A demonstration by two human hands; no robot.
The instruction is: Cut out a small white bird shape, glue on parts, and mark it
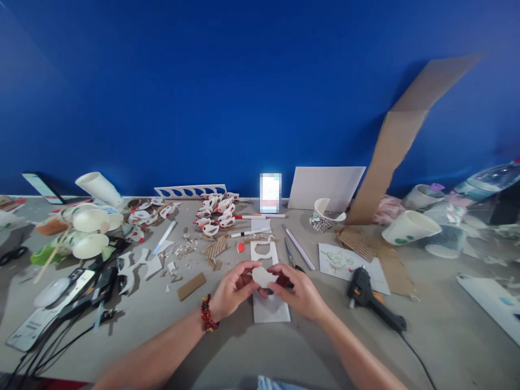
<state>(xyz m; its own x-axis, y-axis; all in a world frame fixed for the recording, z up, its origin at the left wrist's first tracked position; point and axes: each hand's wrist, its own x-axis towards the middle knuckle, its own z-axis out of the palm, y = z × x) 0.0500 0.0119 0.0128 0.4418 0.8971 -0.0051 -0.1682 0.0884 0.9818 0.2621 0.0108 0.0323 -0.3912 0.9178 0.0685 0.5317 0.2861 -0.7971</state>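
Between my two hands is a small white bird-shaped cutout (264, 277), pale and flat, its pointed end toward the right. My left hand (235, 287) pinches its left side between thumb and fingers. On the other side, my right hand (298, 291) grips the pointed end. Beneath them lies a white board strip (271, 311) with a cut-out opening near its far end. Scissors (289, 254) rest just beyond my right hand, partly hidden by it. A small red piece (241, 247) lies beside the strip.
Red-and-white bird cutouts (217, 211) cluster at the back. A glue gun (371, 298) with a cord lies right, by a drawing (337, 260). Cardboard scraps (192, 286), paper cups (411, 227), and a power strip (101, 287) occupy the sides. A lit phone (270, 193) stands against the wall.
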